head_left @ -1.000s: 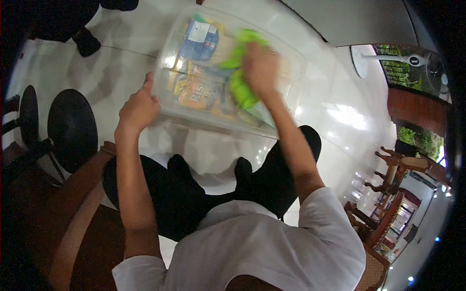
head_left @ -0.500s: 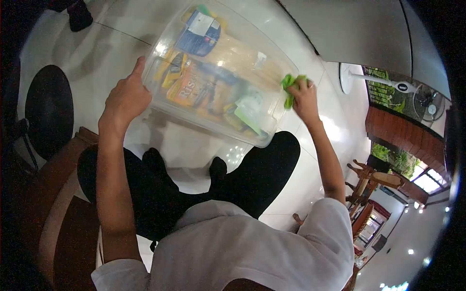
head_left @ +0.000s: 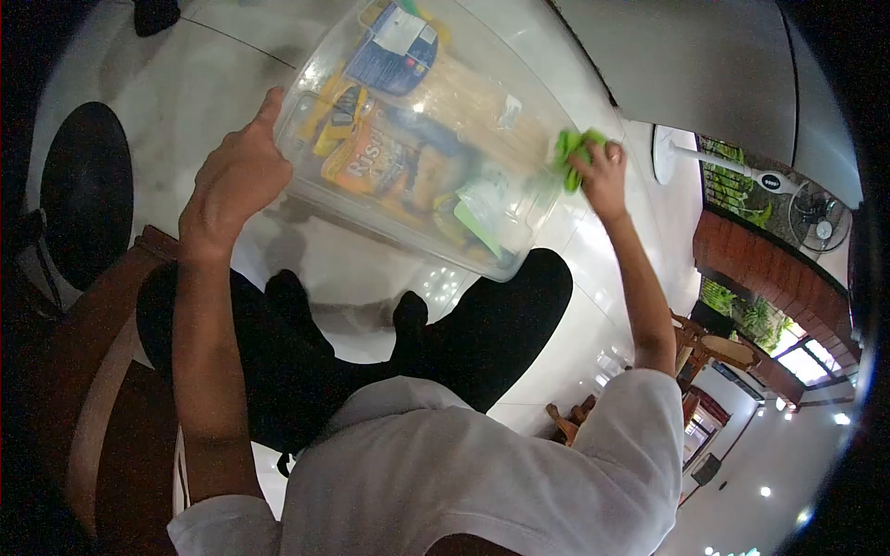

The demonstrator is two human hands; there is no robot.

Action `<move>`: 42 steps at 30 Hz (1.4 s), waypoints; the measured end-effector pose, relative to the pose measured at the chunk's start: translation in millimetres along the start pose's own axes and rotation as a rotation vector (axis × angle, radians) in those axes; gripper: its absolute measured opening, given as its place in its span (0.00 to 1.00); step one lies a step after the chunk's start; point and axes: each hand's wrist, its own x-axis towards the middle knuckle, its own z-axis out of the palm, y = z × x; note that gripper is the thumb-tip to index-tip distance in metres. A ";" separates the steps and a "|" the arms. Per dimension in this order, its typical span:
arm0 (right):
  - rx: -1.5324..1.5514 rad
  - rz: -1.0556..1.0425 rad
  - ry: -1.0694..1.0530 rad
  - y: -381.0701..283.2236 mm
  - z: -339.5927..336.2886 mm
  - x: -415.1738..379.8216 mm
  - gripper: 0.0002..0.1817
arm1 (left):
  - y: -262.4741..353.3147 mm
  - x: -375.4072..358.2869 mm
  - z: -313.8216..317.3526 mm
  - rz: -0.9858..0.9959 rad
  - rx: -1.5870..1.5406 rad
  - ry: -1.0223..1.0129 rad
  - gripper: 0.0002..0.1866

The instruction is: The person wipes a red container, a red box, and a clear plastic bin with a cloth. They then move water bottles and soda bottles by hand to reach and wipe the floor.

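A clear plastic storage bin (head_left: 389, 221) is tilted in front of me, its near corner by my right knee. My left hand (head_left: 239, 181) grips its left edge, index finger stretched along the side, the other fingertips hidden behind it. Bunched in the fingers of my right hand (head_left: 604, 183) is a bright green cloth (head_left: 575, 153), held at the bin's right edge. Through the plastic show an orange packet (head_left: 364, 156) with large lettering, a blue package (head_left: 394, 56) with a white label, and a green-and-white item (head_left: 482, 215).
Glossy tiles cover the floor (head_left: 232, 74). A round black object (head_left: 88, 195) stands at left beside a brown wooden piece of furniture (head_left: 111, 371). To the right are a grey panel (head_left: 695, 74), a white stand fan (head_left: 742, 169) and wooden chairs (head_left: 718, 352). A dark-clad foot (head_left: 156, 14) shows top left.
My right hand and the green cloth have moved a little right and up, off the bin's right side toward its outer edge. My left hand keeps its place on the bin.
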 end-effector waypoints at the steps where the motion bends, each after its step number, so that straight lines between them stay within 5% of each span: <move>1: -0.117 0.037 0.032 9.1 -1.9 8.1 0.21 | 1.2 0.3 0.5 0.001 0.000 -0.001 0.38; 9: -0.124 0.253 0.138 -52.9 -1.0 70.0 0.27 | -8.3 6.1 1.9 0.055 -0.028 -0.013 0.38; 13: -0.265 0.360 0.111 -47.2 2.6 37.4 0.20 | -5.4 2.5 5.3 -0.003 -0.042 -0.028 0.37; 24: -0.059 0.593 -0.058 -82.1 -10.0 4.9 0.14 | -17.2 8.4 10.4 0.130 -0.088 0.036 0.35; 30: 0.020 0.881 0.017 -64.6 5.5 69.9 0.11 | -15.8 4.8 5.4 0.108 -0.085 0.023 0.35; 39: 0.360 0.527 0.587 -150.9 -18.8 272.2 0.17 | -19.0 11.0 0.4 0.102 -0.112 -0.090 0.37; 40: 0.365 0.526 0.587 -153.7 -20.6 278.2 0.17 | -18.0 9.6 -1.6 0.096 -0.109 -0.089 0.37; 42: 0.533 0.469 0.207 -158.3 -23.7 288.7 0.23 | -13.8 7.6 -7.3 0.086 -0.166 -0.134 0.36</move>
